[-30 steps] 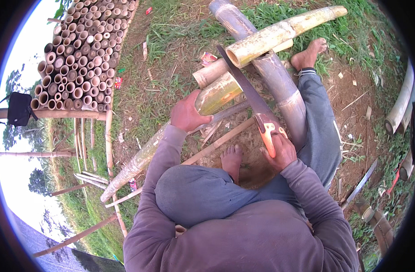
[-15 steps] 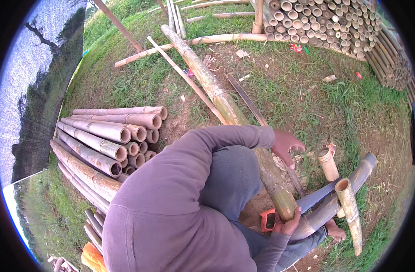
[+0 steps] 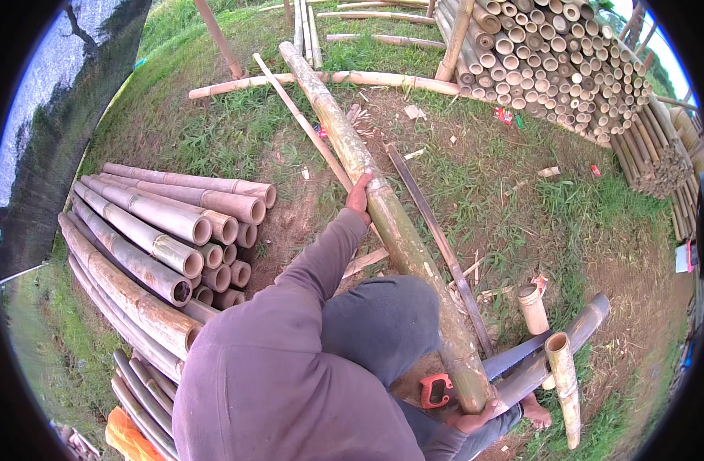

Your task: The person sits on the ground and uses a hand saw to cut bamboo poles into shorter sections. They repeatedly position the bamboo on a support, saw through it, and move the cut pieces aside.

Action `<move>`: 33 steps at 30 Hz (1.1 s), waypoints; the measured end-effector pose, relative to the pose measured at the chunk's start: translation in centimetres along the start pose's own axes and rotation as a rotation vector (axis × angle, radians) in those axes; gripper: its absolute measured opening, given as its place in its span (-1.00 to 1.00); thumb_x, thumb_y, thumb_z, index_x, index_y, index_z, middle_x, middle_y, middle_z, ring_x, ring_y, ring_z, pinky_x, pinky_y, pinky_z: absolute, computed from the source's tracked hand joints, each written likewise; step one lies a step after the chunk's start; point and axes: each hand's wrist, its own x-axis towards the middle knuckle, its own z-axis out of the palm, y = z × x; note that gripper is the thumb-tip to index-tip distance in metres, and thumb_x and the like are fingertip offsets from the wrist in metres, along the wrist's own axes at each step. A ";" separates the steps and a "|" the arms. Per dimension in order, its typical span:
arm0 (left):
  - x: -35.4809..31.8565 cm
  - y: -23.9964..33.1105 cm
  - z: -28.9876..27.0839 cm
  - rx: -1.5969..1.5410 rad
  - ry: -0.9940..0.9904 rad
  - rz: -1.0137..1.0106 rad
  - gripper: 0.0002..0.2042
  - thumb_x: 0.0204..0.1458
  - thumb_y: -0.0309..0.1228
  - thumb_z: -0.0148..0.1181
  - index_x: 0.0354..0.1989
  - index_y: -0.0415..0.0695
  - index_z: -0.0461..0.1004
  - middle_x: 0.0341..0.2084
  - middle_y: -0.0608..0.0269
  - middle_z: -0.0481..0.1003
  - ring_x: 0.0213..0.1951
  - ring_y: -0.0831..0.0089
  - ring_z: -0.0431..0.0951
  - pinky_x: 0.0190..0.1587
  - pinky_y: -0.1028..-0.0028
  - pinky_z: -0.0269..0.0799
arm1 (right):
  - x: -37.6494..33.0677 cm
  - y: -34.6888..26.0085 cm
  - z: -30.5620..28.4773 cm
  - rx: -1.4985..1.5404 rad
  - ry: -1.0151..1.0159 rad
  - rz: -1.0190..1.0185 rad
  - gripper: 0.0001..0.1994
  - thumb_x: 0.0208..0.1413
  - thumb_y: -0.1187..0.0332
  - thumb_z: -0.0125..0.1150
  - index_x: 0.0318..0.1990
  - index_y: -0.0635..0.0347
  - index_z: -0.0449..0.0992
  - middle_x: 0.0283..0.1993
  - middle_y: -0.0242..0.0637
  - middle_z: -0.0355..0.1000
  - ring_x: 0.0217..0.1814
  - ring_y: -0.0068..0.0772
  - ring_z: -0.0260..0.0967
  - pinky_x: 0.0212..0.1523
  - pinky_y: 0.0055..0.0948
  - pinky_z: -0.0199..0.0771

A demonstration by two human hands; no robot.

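Observation:
A long green-brown bamboo pole runs from the far grass down to my lap. My left hand grips its side about halfway along, at the end of my outstretched purple sleeve. At the near cut end of the pole my right hand holds it from below, beside my bare foot. A handsaw with a red handle lies by my knee; neither hand is on it. Its dark blade passes under the pole toward the right.
Thick bamboo sections are stacked on my left. A large pile of thinner bamboo stands at the back right. Short cut pieces and a grey pole lie at the right. A thin dark strip lies along the grass.
My view has swung left over my shoulder. My left hand has slid farther up the pole, and my right hand is off the saw and under the pole's end.

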 end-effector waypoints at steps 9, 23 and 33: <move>-9.8 -1.5 6.1 -0.177 -0.147 -0.065 -0.56 0.32 -0.03 0.26 0.21 -0.04 0.46 0.01 0.12 0.61 0.09 0.12 0.64 0.29 -0.05 0.51 | 12.9 -12.9 -7.0 -0.063 -0.027 -0.105 -0.30 0.31 -0.22 0.22 0.34 0.19 0.45 0.14 -0.14 0.57 -0.07 -0.18 0.61 -0.32 -0.24 0.61; -23.9 19.6 1.6 -0.290 0.009 0.553 -0.54 0.30 -0.14 0.35 0.19 -0.19 0.43 -0.07 0.17 0.61 -0.02 0.24 0.67 0.14 0.14 0.62 | 14.8 -19.6 17.1 -0.158 -0.576 -0.120 -0.32 0.43 -0.14 0.09 0.40 0.29 0.37 0.29 -0.05 0.49 0.17 -0.13 0.50 -0.01 -0.11 0.60; -35.5 42.5 -21.0 -0.284 0.289 1.050 -0.59 0.44 -0.06 0.08 0.19 -0.15 0.46 -0.04 0.06 0.63 -0.03 0.09 0.69 0.19 0.07 0.60 | -10.2 -12.0 33.6 -0.091 -1.169 -0.032 -0.23 0.42 -0.19 0.12 0.47 0.28 0.20 0.39 -0.01 0.35 0.45 -0.05 0.36 0.45 0.01 0.39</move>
